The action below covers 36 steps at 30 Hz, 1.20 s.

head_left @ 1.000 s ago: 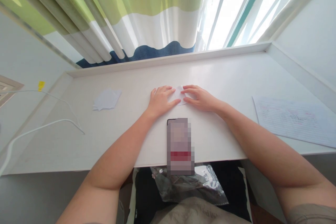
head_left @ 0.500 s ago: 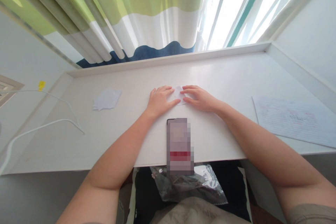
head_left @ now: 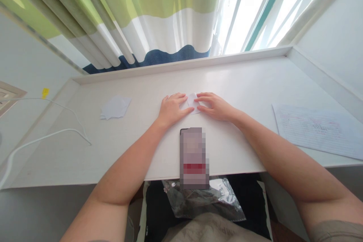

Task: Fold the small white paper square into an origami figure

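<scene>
A small piece of white paper (head_left: 193,102) lies on the white desk (head_left: 136,151), between my two hands. My left hand (head_left: 173,109) rests on the desk at the paper's left side, fingers apart, with the thumb at its lower edge. From the right, my right hand (head_left: 214,106) touches the paper with spread fingertips. Neither hand is closed around it. Just in front of the hands a phone (head_left: 194,155), its screen blurred out, lies near the desk's front edge.
Several white paper pieces (head_left: 115,107) are piled at the left. Written sheets (head_left: 317,128) lie at the right. A white cable (head_left: 45,138) crosses the left side. A clear plastic bag (head_left: 210,200) is on the lap. Curtains (head_left: 170,15) hang behind the desk.
</scene>
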Each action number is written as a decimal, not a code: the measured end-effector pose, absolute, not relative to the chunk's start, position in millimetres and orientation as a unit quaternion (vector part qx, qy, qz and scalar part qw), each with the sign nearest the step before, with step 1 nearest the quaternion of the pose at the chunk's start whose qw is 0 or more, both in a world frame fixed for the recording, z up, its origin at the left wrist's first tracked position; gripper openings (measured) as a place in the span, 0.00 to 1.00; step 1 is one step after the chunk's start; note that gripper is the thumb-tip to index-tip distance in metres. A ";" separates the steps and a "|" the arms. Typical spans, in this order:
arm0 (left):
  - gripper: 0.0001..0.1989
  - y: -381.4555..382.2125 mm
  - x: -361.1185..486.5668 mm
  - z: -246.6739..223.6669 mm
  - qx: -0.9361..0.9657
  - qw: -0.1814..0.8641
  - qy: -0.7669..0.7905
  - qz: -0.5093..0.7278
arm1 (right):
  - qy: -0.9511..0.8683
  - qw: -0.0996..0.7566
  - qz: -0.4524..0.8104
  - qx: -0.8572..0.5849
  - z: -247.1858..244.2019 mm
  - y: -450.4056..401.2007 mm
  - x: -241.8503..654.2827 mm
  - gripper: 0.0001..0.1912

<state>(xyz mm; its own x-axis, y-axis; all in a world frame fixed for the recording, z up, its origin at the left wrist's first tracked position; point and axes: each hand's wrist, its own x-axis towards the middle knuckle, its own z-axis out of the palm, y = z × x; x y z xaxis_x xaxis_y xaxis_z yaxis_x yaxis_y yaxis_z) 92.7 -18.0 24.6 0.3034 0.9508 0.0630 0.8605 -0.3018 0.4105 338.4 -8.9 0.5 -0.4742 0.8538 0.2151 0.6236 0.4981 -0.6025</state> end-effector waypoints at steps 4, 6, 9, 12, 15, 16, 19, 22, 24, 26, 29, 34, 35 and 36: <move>0.30 -18.8 93.5 25.5 0.796 0.149 0.570 0.137 | -0.828 0.250 0.231 -0.446 0.9 -8.6 338.1 0.19; 0.30 -19.2 94.0 26.0 0.797 0.150 0.570 0.134 | -0.826 0.250 0.229 -0.451 1.2 -8.8 336.9 0.19; 0.30 -19.9 94.6 26.6 0.797 0.149 0.571 0.130 | -0.823 0.253 0.221 -0.459 1.4 -9.5 334.8 0.18; 0.30 -20.4 95.0 26.9 0.796 0.149 0.572 0.131 | -0.822 0.256 0.214 -0.461 1.4 -10.0 333.1 0.17; 0.30 -20.7 94.9 26.8 0.796 0.150 0.571 0.132 | -0.821 0.258 0.209 -0.465 2.8 -10.7 329.4 0.17; 0.30 -20.7 94.9 26.8 0.797 0.148 0.571 0.132 | -0.818 0.260 0.206 -0.470 3.6 -11.0 327.4 0.18; 0.29 -20.6 94.7 26.6 0.799 0.139 0.570 0.132 | -0.807 0.264 0.192 -0.492 6.0 -12.4 320.9 0.23; 0.29 -20.5 94.5 26.1 0.800 0.135 0.570 0.132 | -0.806 0.258 0.183 -0.501 6.3 -13.4 318.3 0.30; 0.29 -20.4 94.3 25.6 0.800 0.138 0.569 0.133 | -0.812 0.251 0.186 -0.493 5.3 -13.3 320.3 0.31; 0.30 -20.4 94.2 24.9 0.799 0.143 0.568 0.134 | -0.818 0.247 0.193 -0.482 4.1 -12.7 323.9 0.31; 0.30 -21.0 94.3 24.1 0.798 0.147 0.568 0.140 | -0.825 0.244 0.201 -0.467 3.4 -11.7 328.7 0.31; 0.30 -22.9 95.3 24.3 0.792 0.149 0.574 0.145 | -0.831 0.242 0.205 -0.457 3.5 -10.9 330.8 0.29; 0.30 -23.2 95.4 24.5 0.791 0.151 0.574 0.145 | -0.831 0.242 0.205 -0.456 3.2 -10.8 330.8 0.29; 0.30 -23.3 95.6 24.6 0.792 0.152 0.574 0.146 | -0.831 0.243 0.206 -0.456 2.8 -10.6 330.8 0.29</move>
